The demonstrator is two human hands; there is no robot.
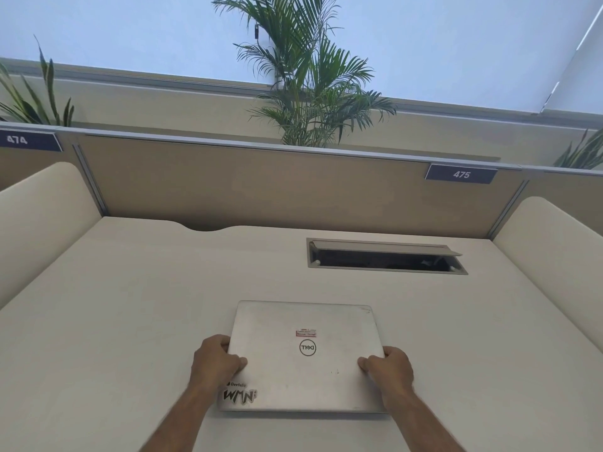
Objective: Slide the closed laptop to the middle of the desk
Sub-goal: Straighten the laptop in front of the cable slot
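Laptop [305,357], silver and closed, lies flat on the pale worktop [130,321], in the near part and about in the middle between the two side panels. Its lid carries a round logo in the centre, a small red label just above that at 12 o'clock, and a black-and-white sticker [239,393] in the corner at 7 o'clock.

Left hand [217,358] grips the laptop's edge at 9 o'clock: the thumb lies on the lid and the fingers curl around the side (their tips go under the edge, so I cannot see them). Right hand [388,365] does the same at 3 o'clock, thumb on top and fingers wrapped over the side. Both hands are closed on the laptop, and both bare forearms come in from 6 o'clock.

From the laptop, at 1 o'clock and well apart from it, a long cable slot [385,257] is cut into the worktop, and its flap stands tilted open. Behind it rises a brown divider [261,187] with a dark tag [461,174] reading 475; a second tag [29,140] at 10 o'clock reads 474. A palm plant [306,93] stands behind the divider at 12 o'clock.
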